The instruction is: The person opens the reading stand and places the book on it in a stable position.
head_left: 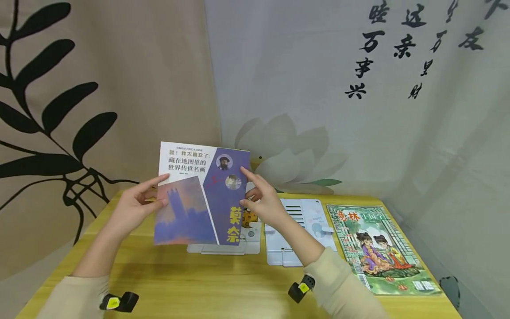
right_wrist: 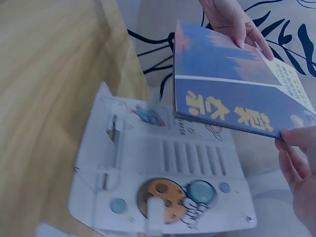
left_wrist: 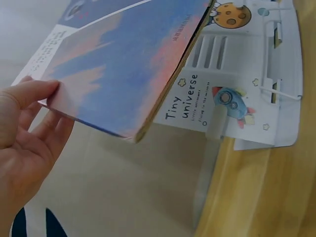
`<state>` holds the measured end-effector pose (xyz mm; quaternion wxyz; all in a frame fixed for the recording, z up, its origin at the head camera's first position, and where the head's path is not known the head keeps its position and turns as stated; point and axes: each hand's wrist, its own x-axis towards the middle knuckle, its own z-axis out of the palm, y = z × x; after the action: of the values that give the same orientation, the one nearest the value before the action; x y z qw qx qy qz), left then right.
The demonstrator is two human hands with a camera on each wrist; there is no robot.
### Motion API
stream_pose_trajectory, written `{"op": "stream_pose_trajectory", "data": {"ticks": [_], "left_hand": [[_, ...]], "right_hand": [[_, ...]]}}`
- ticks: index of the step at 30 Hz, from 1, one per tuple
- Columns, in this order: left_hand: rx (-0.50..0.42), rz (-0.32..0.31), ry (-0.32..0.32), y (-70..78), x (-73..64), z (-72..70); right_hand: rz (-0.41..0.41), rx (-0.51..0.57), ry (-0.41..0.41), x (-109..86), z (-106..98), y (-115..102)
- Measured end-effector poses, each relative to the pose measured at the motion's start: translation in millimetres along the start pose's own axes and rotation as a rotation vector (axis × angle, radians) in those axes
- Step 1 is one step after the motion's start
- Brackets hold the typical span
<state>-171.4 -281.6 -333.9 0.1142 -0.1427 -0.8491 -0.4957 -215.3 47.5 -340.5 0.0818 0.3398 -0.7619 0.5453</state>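
A thin book (head_left: 187,199) with a purple, white and blue cover is held up above the table, its front towards the head camera. My left hand (head_left: 137,206) pinches its left edge, thumb on the cover and fingers behind. On the opposite edge my right hand (head_left: 264,197) pinches the book between thumb and fingers. Behind and below the book stands a white book stand (left_wrist: 237,64) printed with "Tiny universe" and a rocket; in the head view the book hides most of it. The right wrist view shows the same stand (right_wrist: 192,153) under the book.
A second white book stand (head_left: 300,235) stands to the right, partly behind my right forearm. A green magazine (head_left: 384,252) lies at the table's right side. The yellow wooden table (head_left: 191,283) meets a hanging cloth (head_left: 279,88) at the back.
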Motion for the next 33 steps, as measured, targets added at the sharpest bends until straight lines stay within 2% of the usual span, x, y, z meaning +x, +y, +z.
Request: {"op": "stream_pose_trajectory", "data": {"ticks": [4,11,19,26,33], "left_hand": [[0.016,0.029,0.010,5.1,15.2,2.2],[0.059,0.079,0.020,8.2,39.2,9.4],[0.048,0.162,0.045,1.4,60.4,21.3],[0.044,0.180,0.067,-7.0,71.5,31.5],[0.042,0.164,0.109,-15.8,81.5,44.6]], "right_hand": [[-0.038,-0.032,0.021,11.3,-9,11],[-0.068,-0.074,0.049,24.0,-22,14],[-0.069,-0.190,0.106,32.4,-27,20],[-0.024,-0.231,0.136,35.7,-28,29],[-0.013,-0.303,0.179,37.5,-26,42]]}}
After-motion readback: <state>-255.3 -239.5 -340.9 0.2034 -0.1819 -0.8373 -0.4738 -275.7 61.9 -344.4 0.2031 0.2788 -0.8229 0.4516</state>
